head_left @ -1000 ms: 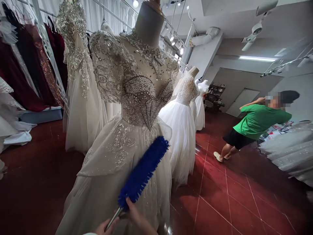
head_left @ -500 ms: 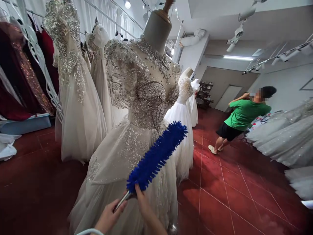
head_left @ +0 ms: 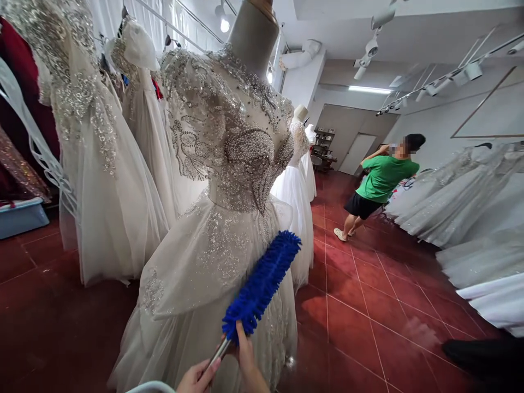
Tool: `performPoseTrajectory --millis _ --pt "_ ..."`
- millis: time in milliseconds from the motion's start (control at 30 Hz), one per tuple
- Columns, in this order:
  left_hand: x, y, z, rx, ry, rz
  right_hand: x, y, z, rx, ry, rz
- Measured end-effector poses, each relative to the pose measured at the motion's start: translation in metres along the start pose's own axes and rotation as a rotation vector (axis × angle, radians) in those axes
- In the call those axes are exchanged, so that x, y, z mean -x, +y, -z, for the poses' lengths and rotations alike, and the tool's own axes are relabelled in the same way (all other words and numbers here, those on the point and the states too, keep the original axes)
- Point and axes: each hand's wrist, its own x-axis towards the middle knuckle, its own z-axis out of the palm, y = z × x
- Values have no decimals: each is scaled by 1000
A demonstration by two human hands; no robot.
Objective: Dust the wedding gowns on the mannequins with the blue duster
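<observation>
While both hands meet at its metal handle, the fluffy blue chenille duster [head_left: 262,286] slants up and right, tip just beside the beaded ivory gown's skirt [head_left: 204,262]; left hand [head_left: 200,376] and right hand [head_left: 248,363] each keep a closed grip.

Glossy red tiled floor [head_left: 368,305], white walls [head_left: 434,136], ceiling track lights [head_left: 429,90]
</observation>
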Motion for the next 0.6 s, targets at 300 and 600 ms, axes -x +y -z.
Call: performPoseTrajectory --millis 300,600 --pt "-37 29 30 -82 115 -189 -17 -58 -54 -76 -250 104" --pt "-24 -43 21 -199 2 -50 -2 25 9 -212 -144 -206"
